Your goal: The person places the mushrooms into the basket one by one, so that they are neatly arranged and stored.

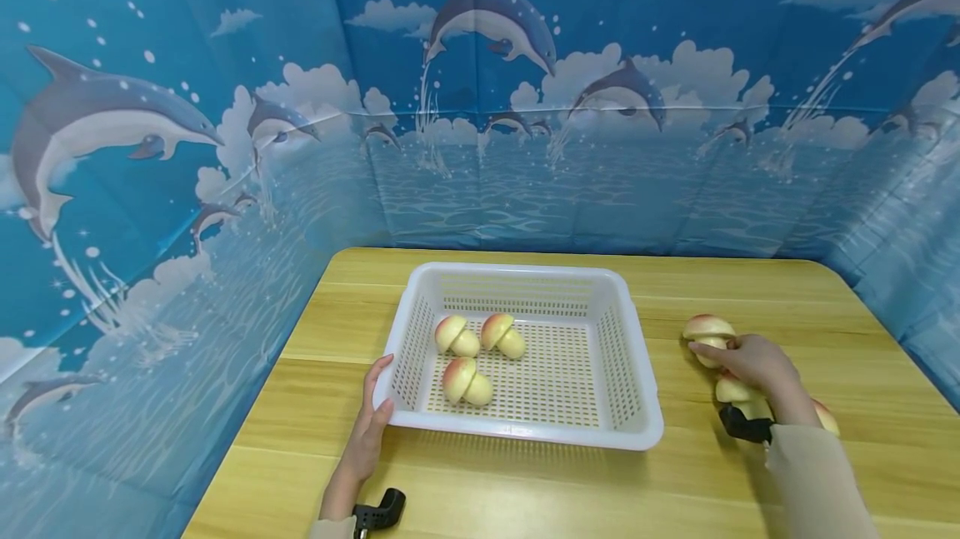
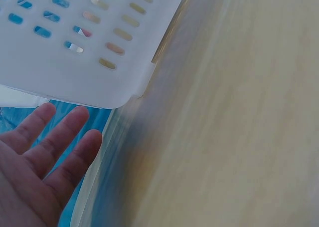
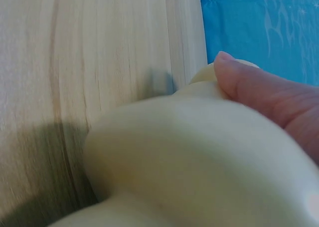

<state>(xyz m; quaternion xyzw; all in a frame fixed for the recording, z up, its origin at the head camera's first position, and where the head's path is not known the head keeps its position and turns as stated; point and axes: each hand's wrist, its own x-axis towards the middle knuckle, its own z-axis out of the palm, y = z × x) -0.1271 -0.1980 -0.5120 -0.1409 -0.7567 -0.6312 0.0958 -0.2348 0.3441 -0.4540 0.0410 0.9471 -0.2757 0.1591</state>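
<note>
My left hand (image 1: 363,431) is at the near left corner of a white plastic basket (image 1: 517,436), thumb and fingers touching its rim. In the left wrist view three of its fingers are straight and spread beside the basket wall (image 2: 94,82). Inside the basket lie three toy mushrooms (image 1: 467,382), cream with reddish caps. To the right of the basket, my right hand (image 1: 761,364) pinches another toy mushroom (image 1: 707,326) by its stem. In the right wrist view, its thumb presses that mushroom's pale stem (image 3: 199,90); a nearer mushroom (image 3: 199,142) hides part of it.
Below the right hand, one toy mushroom (image 1: 733,389) lies on the wooden table (image 1: 570,489). Another mushroom (image 1: 827,416) is partly hidden behind the right forearm. A blue dolphin-print curtain (image 1: 600,181) stands along the table's back and sides.
</note>
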